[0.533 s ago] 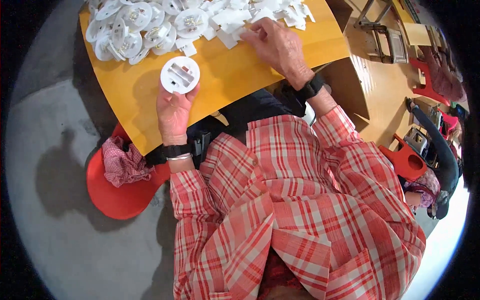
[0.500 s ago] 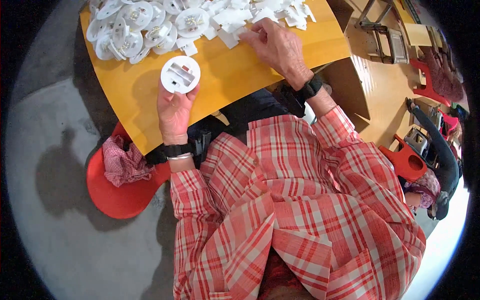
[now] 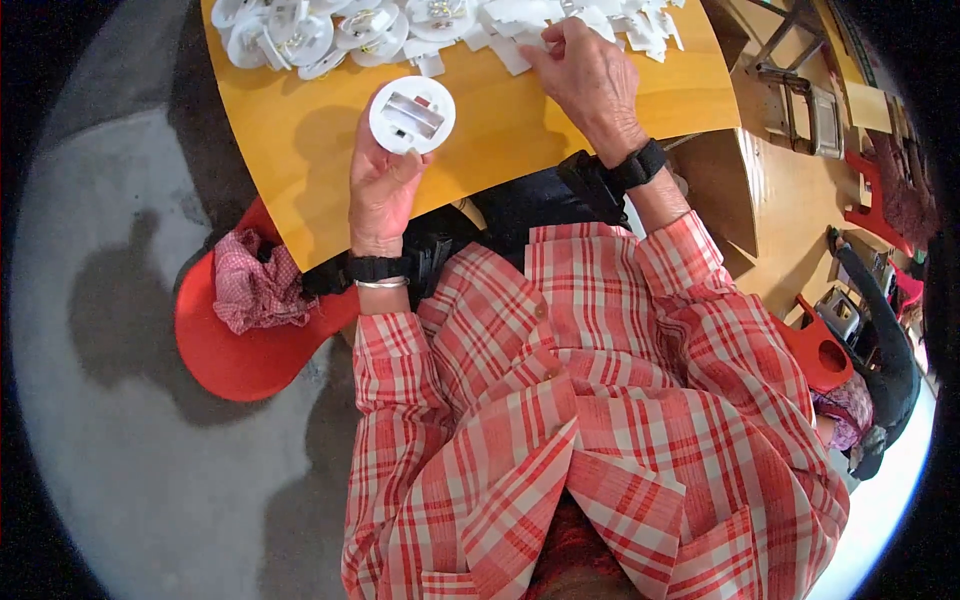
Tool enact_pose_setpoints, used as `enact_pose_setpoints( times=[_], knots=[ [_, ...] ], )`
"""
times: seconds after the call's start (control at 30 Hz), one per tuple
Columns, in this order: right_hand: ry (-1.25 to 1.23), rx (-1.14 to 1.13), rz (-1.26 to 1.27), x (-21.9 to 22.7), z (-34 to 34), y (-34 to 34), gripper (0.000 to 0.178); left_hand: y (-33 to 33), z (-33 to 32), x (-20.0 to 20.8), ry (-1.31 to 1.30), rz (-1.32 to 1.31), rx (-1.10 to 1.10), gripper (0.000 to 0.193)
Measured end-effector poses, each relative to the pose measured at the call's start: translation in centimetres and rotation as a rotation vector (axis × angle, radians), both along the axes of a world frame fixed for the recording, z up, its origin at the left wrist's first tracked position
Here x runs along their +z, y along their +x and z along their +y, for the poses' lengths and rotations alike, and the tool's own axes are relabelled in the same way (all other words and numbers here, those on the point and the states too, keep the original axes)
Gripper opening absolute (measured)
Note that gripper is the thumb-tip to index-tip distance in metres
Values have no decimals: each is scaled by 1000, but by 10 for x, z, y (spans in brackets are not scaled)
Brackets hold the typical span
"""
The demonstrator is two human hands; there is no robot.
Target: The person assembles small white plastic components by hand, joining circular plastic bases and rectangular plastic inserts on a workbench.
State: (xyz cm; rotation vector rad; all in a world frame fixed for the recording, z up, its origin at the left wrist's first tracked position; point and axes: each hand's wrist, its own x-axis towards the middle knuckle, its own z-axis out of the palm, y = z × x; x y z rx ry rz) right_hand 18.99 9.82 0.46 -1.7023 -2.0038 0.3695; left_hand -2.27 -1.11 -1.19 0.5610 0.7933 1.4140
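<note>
My left hand (image 3: 384,195) is closed on a round white plastic housing (image 3: 390,128) and holds it up over the table's near side. The housing's open face shows a rectangular battery compartment with a metallic lining and a small dark slot beside it. Farther right, my right hand (image 3: 595,85) is at the near edge of a pile of flat white plastic pieces (image 3: 510,52). Its thumb and fingertips are drawn together there, and what lies between them is hidden. Several more round white housings (image 3: 440,15) with metal contacts are heaped at the far left of the table.
The yellow table (image 3: 290,190) bears both heaps along its far side. A red stool (image 3: 235,365) with a pink dotted cloth (image 3: 255,285) on it stands at the left. Beyond the table's right edge are a cardboard box (image 3: 715,185), a metal-framed stool (image 3: 815,115) and another person's dark-clad leg (image 3: 885,330).
The whole view has shifted, so the table, heaps and hands appear farther right and higher. My left hand still holds the housing, now slightly turned. My right hand stays by the flat pieces.
</note>
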Motion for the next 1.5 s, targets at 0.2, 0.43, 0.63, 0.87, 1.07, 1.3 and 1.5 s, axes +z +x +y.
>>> enact_pose_setpoints(
  times=[0.2,0.43,0.63,0.87,1.07,1.3,1.5],
  knots=[
    [23,17,40,-8,0,1,30,4,2,4,-48,-6,37,68],
    [-46,31,223,-9,4,3,29,1,10,5,-18,-193,-32,58],
    [-167,5,357,-4,3,6,28,2,10,9,-50,-178,-21,52],
    [-136,101,396,-17,7,26,27,1,10,9,-13,-151,-33,53],
    [-199,223,730,-2,-4,11,21,3,11,11,-43,-140,-21,54],
    [-178,326,697,29,-37,-48,11,9,12,18,-67,-66,36,54],
    [-43,366,545,27,-34,-56,13,10,12,19,-83,-43,46,54]
  ],
)
